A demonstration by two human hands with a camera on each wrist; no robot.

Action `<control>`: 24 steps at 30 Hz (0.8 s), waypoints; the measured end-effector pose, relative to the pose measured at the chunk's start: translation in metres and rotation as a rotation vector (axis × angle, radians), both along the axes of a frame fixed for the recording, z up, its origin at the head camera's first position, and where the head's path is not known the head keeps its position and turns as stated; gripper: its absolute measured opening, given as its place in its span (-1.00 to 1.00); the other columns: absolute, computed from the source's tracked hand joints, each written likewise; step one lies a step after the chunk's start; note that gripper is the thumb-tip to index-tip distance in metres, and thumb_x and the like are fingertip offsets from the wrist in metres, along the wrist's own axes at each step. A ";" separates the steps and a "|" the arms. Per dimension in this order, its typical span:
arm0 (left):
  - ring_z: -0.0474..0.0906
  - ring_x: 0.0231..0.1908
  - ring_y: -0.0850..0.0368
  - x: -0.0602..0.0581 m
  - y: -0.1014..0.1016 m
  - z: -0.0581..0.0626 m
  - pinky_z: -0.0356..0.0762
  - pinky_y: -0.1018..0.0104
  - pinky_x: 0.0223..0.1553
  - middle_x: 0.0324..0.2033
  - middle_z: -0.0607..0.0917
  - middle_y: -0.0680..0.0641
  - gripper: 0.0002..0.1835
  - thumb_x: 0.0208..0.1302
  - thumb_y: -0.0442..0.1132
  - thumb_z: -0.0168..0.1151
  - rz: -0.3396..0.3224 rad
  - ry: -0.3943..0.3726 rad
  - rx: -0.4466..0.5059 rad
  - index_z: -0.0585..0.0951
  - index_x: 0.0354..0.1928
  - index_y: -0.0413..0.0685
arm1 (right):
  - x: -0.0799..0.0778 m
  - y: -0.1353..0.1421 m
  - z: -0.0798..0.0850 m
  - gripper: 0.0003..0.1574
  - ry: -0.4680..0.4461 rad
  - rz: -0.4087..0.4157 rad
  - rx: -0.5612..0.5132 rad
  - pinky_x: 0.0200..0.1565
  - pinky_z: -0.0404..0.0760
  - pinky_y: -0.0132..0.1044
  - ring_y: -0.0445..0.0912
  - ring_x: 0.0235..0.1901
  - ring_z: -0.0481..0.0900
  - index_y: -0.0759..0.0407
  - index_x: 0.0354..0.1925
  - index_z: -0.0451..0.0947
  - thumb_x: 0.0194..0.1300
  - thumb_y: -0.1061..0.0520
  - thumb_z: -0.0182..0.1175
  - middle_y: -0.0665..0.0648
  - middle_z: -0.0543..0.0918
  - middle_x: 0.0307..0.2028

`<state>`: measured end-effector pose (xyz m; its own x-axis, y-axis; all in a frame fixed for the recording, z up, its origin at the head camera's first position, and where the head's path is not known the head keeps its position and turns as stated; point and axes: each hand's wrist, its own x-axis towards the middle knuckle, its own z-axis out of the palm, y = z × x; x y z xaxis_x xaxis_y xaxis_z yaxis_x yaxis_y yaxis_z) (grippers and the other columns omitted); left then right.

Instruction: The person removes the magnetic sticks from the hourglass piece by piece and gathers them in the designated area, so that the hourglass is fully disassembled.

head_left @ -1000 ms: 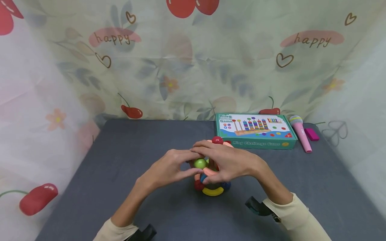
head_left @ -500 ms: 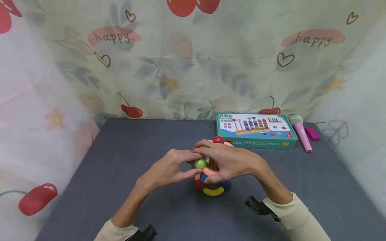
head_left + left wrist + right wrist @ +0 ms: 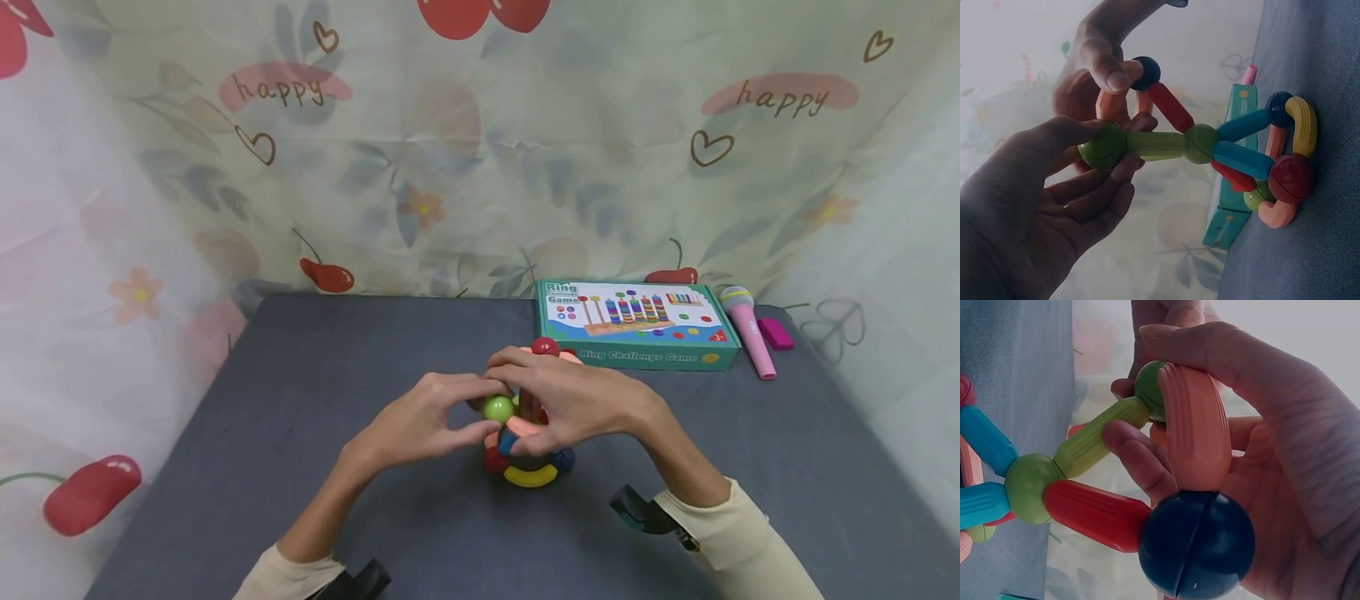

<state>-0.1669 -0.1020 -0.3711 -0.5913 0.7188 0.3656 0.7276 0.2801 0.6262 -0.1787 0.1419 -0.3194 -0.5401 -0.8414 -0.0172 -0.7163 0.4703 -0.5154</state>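
A magnetic ball-and-rod structure stands on the dark table, its base showing a yellow curved rod (image 3: 530, 477), a dark red ball (image 3: 1292, 178) and blue straight rods (image 3: 1242, 160). Rods branch upward from a middle green ball (image 3: 1032, 487). My left hand (image 3: 427, 417) pinches the upper green ball (image 3: 1102, 147) at the end of a light green rod (image 3: 1157, 144) between thumb and fingers. My right hand (image 3: 585, 404) grips a salmon curved rod (image 3: 1197, 425), thumb along its top and fingers behind. That rod joins the green ball to a navy ball (image 3: 1196, 544), which meets a red rod (image 3: 1097, 515).
Behind the structure lies a green Ring Challenge Game box (image 3: 637, 329). A pink toy microphone (image 3: 750, 333) and a small magenta block (image 3: 776, 334) are to its right. The dark table (image 3: 337, 350) ends at a printed curtain (image 3: 480, 167).
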 end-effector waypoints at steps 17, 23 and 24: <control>0.78 0.04 0.14 -0.007 -0.012 -0.010 0.73 0.17 0.11 0.14 0.77 -0.12 -0.58 0.43 -0.30 0.34 -0.044 -0.189 0.111 0.62 0.30 -0.14 | -0.002 0.002 0.003 -0.53 0.023 0.010 0.022 -0.05 0.69 -0.30 -0.18 -0.07 0.55 0.12 0.11 0.62 0.28 0.03 0.45 0.09 0.55 0.19; 0.77 0.08 0.13 -0.009 -0.012 -0.010 0.72 0.19 0.13 0.14 0.77 -0.12 -0.60 0.43 -0.30 0.34 -0.056 -0.229 0.108 0.63 0.27 -0.12 | -0.003 0.002 0.002 -0.48 0.024 0.002 0.028 -0.03 0.67 -0.33 -0.17 -0.03 0.55 0.12 0.14 0.63 0.26 0.04 0.49 0.08 0.56 0.20; 0.77 0.08 0.13 -0.009 -0.012 -0.010 0.71 0.20 0.14 0.15 0.76 -0.12 -0.60 0.43 -0.30 0.34 -0.058 -0.235 0.107 0.63 0.27 -0.12 | -0.003 0.002 0.002 -0.48 0.025 -0.001 0.028 -0.03 0.67 -0.34 -0.17 -0.03 0.55 0.12 0.14 0.63 0.25 0.04 0.49 0.08 0.56 0.20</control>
<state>-0.1757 -0.1141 -0.3809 -0.6279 0.7187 0.2987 0.5714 0.1651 0.8039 -0.1818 0.1444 -0.3169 -0.5416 -0.8402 -0.0271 -0.7281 0.4850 -0.4844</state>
